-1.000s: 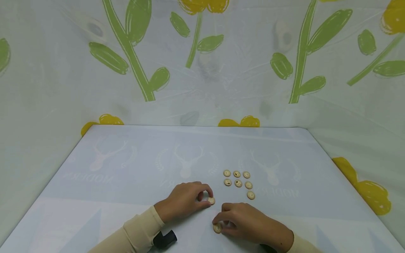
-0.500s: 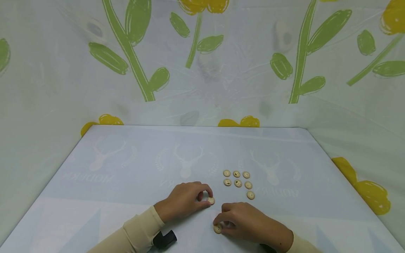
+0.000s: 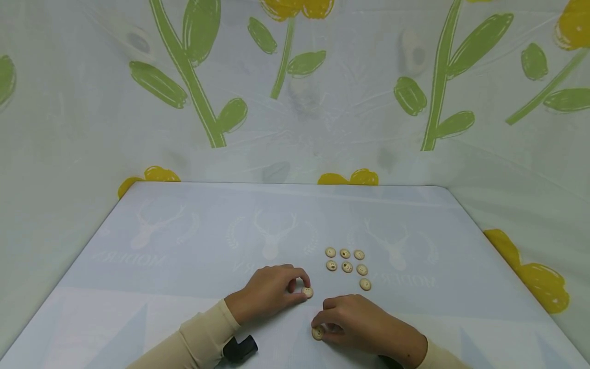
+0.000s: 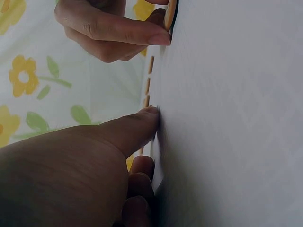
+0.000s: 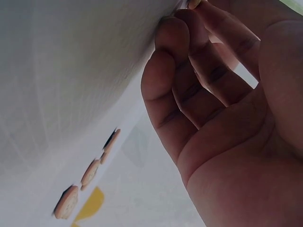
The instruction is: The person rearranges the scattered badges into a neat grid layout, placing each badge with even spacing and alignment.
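Note:
In the head view my left hand (image 3: 272,291) pinches a round wooden button (image 3: 307,292) between thumb and forefinger at table level. Nearer to me, my right hand (image 3: 357,323) holds another wooden button (image 3: 317,333) between thumb and fingertips, its face tilted towards me. The left wrist view shows that button (image 4: 169,14) edge-on in the right hand's fingers. Beyond the hands lie several more buttons (image 3: 347,267), two rows of three and a single one (image 3: 365,284) below the right column. In the right wrist view, the palm and curled fingers hide most of the right hand's button.
A pale table (image 3: 184,230) printed with deer heads spreads under both hands. Behind it hangs a white curtain (image 3: 341,128) with green and yellow flowers. A black device (image 3: 240,350) sits at the left wrist, under the sleeve.
The right hand has shifted very slightly to the right with its button. The left hand and the buttons on the table look the same.

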Tool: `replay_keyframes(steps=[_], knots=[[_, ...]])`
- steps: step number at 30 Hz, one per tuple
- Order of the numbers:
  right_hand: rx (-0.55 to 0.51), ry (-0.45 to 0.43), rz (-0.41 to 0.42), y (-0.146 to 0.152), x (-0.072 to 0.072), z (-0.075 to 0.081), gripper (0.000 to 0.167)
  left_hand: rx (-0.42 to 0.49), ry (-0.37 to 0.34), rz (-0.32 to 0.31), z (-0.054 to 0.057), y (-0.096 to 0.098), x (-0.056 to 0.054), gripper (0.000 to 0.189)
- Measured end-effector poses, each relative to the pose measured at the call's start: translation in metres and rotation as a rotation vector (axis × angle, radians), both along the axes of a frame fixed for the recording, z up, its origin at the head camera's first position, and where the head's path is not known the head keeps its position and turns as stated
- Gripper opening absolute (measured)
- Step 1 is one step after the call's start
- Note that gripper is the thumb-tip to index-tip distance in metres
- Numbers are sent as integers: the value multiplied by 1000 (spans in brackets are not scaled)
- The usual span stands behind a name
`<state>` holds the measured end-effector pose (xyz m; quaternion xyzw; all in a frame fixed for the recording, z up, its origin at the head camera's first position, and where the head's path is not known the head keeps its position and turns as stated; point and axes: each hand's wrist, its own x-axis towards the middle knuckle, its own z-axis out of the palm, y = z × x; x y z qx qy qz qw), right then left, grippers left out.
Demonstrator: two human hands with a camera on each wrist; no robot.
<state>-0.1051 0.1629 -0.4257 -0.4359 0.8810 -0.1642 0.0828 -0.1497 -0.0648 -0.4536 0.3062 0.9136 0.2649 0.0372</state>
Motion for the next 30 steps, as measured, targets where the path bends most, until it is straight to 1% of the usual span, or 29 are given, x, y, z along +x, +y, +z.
replay_keyframes(steps=[5, 7, 16, 25, 28, 30], knots=[[-33, 79, 49, 2, -1, -3, 12, 7, -4, -6, 1, -1, 0, 14], [-39, 97, 61, 2, -1, -4, 12, 9, -7, -7, 1, -1, 0, 14], [-20, 82, 51, 3, -1, -4, 10, 16, -2, -7, -1, 0, 0, 14], [-39, 152, 38, 6, -2, -3, 9, 12, -16, -8, 0, 0, 0, 14], [-38, 138, 22, 7, -2, -1, 7, 10, -22, -4, 1, 0, 0, 15], [-23, 106, -2, 7, -3, 2, 7, 9, -23, -3, 2, 0, 0, 15]])
